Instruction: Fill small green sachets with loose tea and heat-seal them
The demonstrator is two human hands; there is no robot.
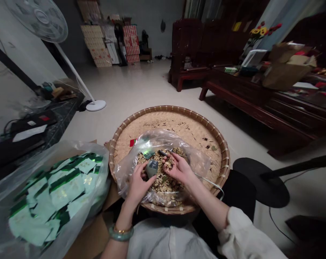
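Note:
A clear plastic bag (157, 135) lies spread open on a round woven bamboo tray (125, 129), full of loose, pale dried bits (160, 185). My left hand (137, 181) curves its fingers and thumb round a small grey-green rounded thing (152, 168) with a dark patch on top; its kind I cannot make out. Over the bag, my right hand (180, 169) is cupped around a small heap of the dried bits (169, 163). Close to its fingertips, a thin dark tool-like piece (163, 153) juts out. A shiny green packet (148, 154) rests among the bits.
At the left, a big plastic bag (103, 151) holds many light-green packets (63, 190). A red piece (133, 142) and dark scraps lie on the tray. A white fan (96, 105), a black round stand base (260, 180) and a dark wooden table (249, 93) stand around.

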